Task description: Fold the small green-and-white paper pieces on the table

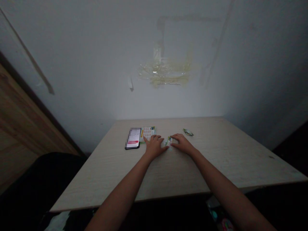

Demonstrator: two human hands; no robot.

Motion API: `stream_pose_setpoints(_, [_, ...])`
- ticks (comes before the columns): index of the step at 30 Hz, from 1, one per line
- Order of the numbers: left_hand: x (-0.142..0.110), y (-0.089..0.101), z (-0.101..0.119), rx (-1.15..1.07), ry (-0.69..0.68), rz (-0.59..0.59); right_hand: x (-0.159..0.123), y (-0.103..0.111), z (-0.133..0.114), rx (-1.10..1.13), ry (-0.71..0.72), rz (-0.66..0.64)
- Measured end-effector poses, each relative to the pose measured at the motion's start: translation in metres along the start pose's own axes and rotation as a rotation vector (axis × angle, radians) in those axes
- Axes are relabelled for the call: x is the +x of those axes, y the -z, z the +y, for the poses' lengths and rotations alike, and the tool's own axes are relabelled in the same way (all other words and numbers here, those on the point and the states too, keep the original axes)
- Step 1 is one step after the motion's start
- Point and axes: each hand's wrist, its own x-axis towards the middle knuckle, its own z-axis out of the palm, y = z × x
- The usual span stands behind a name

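My left hand (155, 148) lies with fingers spread over the lower right part of a printed sheet (148, 131) with rows of small boxes. Its thumb reaches to the left side of a small piece of printed paper (169, 142) in white, green and yellow. On that paper's right edge, my right hand (183, 143) holds with curved thumb and forefinger. Left of the sheet, touching or close to it, is a smartphone (133, 138) with its screen lit and partly pixelated. A small crumpled or folded green and white piece (188, 132) rests beyond my right hand.
The pale wooden table (115, 173) meets a grey wall (96, 64) at its back edge. Yellowed clear tape (166, 73) sticks to the wall. A dark shape (40, 173) and wooden boards (24, 122) stand at the left. Below the front edge, partly hidden items (223, 218) show.
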Motion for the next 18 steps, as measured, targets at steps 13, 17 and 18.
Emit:
stream_pose_setpoints(13, [0.0078,-0.0016,-0.0050,-0.183,0.057,-0.010,0.0005,-0.0024,-0.0022,-0.057,-0.019,-0.041])
stream_pose_setpoints(17, [0.0057,0.0007,-0.0006,-0.228,0.043,0.020,0.0004,-0.0040,0.0004,-0.039,-0.002,0.024])
stream_pose_setpoints(18, [0.0053,0.0016,0.0005,-0.240,0.045,0.022,0.0005,-0.0041,0.0008,-0.032,-0.001,0.044])
